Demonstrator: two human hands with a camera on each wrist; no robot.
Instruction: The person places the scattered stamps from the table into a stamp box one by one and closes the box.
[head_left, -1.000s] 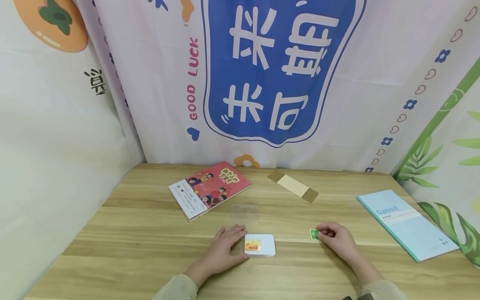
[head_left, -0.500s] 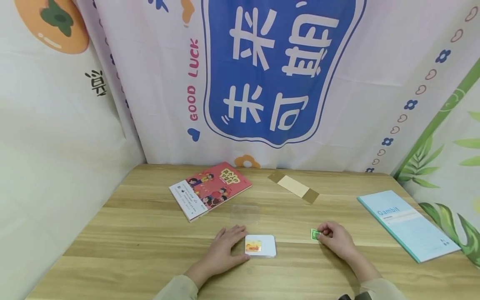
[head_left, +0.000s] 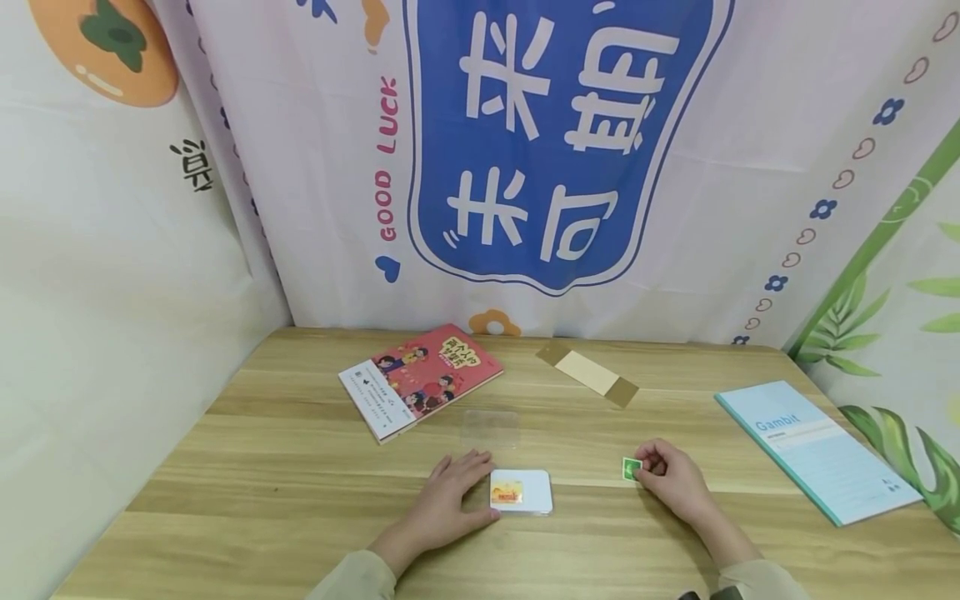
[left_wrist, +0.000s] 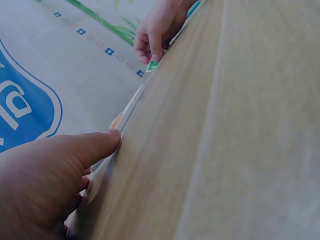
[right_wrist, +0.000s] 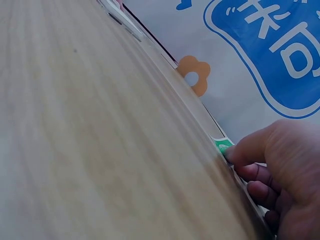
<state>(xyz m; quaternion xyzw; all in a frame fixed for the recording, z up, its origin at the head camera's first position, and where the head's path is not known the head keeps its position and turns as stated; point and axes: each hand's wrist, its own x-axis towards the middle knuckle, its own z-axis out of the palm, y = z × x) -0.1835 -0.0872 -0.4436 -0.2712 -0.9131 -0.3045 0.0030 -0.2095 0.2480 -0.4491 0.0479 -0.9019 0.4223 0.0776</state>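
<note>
Right of the white card (head_left: 521, 491), a person's right-hand grip (head_left: 670, 479) pinches the green square (head_left: 629, 468) by its edge: apparently paper-light, easily creased, best held there. The left-hand grip (head_left: 452, 498) lies extended at the card.

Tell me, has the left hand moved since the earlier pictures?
No; in the head view, the left hand keeps its place against the red book.

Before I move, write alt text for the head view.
A right hand pinches a small green square at a wooden table, while a left hand rests beside a thin white slab with a yellow-orange label. A red book, brown-and-cream strip and blue notebook lie nearby.
</note>
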